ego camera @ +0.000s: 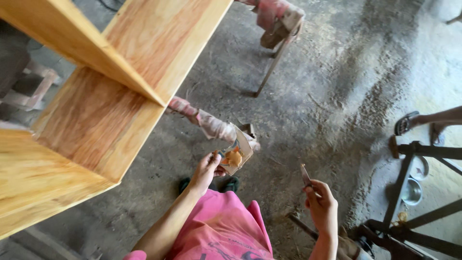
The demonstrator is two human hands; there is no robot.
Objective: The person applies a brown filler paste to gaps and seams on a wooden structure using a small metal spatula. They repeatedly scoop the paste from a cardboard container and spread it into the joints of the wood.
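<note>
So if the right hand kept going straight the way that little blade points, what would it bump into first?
The right hand holds a small blade pointing up and slightly left. Nothing lies close along that line; it probably meets only bare concrete floor, though depth is hard to judge. The piece of card in the left hand sits off to the side.

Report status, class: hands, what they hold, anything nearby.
Left hand holds carton scrap with orange putty. Right hand grips small blade, raised. Wooden shelf unit close at left; hands apart.

One head-worn view looks steeply down, close over both hands, past a wooden shelf (96, 106) to the concrete floor (337, 86)
</note>
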